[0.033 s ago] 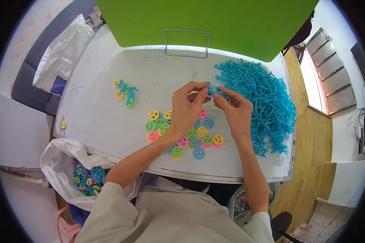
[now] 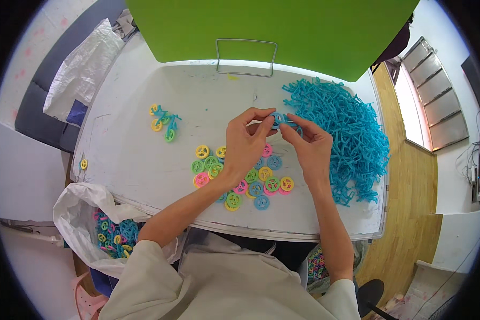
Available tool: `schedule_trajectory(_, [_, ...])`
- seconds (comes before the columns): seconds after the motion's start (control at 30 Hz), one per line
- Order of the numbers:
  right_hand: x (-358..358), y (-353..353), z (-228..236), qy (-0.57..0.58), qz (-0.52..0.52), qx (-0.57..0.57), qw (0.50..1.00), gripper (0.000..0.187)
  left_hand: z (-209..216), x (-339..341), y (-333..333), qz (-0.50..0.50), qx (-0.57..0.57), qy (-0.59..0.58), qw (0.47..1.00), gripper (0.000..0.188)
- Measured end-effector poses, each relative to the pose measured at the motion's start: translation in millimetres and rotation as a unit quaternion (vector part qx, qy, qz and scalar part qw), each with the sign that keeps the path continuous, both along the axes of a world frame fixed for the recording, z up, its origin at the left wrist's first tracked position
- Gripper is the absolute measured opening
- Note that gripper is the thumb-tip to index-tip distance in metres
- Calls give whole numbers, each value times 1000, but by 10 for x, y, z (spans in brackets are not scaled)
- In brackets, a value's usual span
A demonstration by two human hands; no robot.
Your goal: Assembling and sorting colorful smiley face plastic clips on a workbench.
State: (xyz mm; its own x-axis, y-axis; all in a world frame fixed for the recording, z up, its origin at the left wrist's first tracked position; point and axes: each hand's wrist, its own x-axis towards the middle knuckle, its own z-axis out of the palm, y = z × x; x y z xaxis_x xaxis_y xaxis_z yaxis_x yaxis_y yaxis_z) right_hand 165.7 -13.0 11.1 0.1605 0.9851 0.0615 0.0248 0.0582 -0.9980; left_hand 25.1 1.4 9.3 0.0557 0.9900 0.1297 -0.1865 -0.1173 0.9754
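Note:
Above the middle of the white table, my left hand (image 2: pixel 246 140) pinches a small light-blue toy wheel (image 2: pixel 278 119) between thumb and fingertips. Touching the wheel's side, my right hand (image 2: pixel 310 146) grips a teal plastic toy bicycle frame (image 2: pixel 298 130), mostly covered by my fingers. Under and between my forearms lie loose wheels (image 2: pixel 265 173) in yellow, green, pink and blue, some overlapping. To the right of my right hand spreads a large heap of teal bicycle frames (image 2: pixel 352 133). A few toy bicycles (image 2: pixel 168 121) with wheels fitted lie at the left.
A white sack (image 2: pixel 72 213) holding toy bicycles hangs by the table's front left edge. Below the front right edge is a bag of small coloured pieces (image 2: pixel 318 264). A green panel (image 2: pixel 304 32) with a metal wire handle (image 2: pixel 245 40) stands at the back. One yellow wheel (image 2: pixel 84 164) lies far left.

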Motion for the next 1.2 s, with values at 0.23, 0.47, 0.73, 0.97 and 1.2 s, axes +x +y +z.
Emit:
schedule_trajectory(0.23, [-1, 30, -130, -85, -10, 125, 988, 26, -5, -36, 54, -29, -14, -53, 998, 16])
schedule_trajectory(0.47, [-8, 46, -110, 18, 40, 152, 987, 21, 94, -136, 97, -45, -19, 49, 998, 13])
schedule_trajectory(0.73, [-4, 10, -81, 56, 1, 57, 997, 14, 91, -139, 106, 6, 30, 84, 996, 11])
schedule_trajectory(0.97, [172, 91, -180, 241, 151, 4, 959, 30, 147, -151, 106, -57, -37, 3, 998, 13])
schedule_trajectory(1.2, [-89, 2, -30, 141, 64, -15, 988, 44, 137, -104, 42, -12, 22, 116, 993, 12])
